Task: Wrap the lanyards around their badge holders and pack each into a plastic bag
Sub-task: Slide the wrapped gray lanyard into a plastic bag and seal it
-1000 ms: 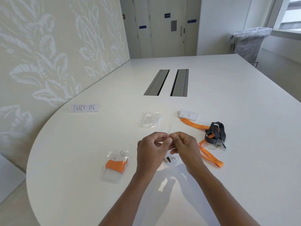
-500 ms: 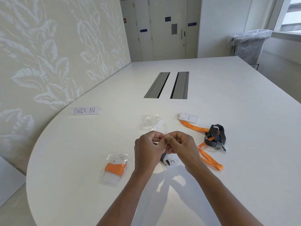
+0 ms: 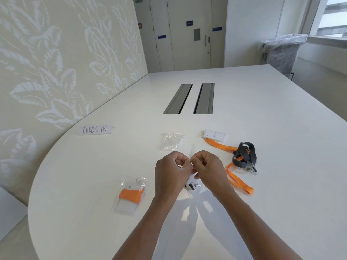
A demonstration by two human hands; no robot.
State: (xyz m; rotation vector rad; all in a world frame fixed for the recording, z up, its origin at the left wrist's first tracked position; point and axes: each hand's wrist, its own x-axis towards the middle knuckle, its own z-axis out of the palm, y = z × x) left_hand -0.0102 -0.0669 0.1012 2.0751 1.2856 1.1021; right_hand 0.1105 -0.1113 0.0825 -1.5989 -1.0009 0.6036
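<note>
Pinching a clear plastic bag (image 3: pixel 191 152) between curled fingers, your left hand (image 3: pixel 171 170) and right hand (image 3: pixel 208 168) met above the table (image 3: pixel 262 203). They hid most of the bag; only a metal clip (image 3: pixel 196 185) showed beneath. Whether anything sat inside was unclear.

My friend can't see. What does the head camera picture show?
Two hands, left and right, pinch a clear bag open over a white table. A bagged orange lanyard lies left; loose lanyards lie right.
</note>
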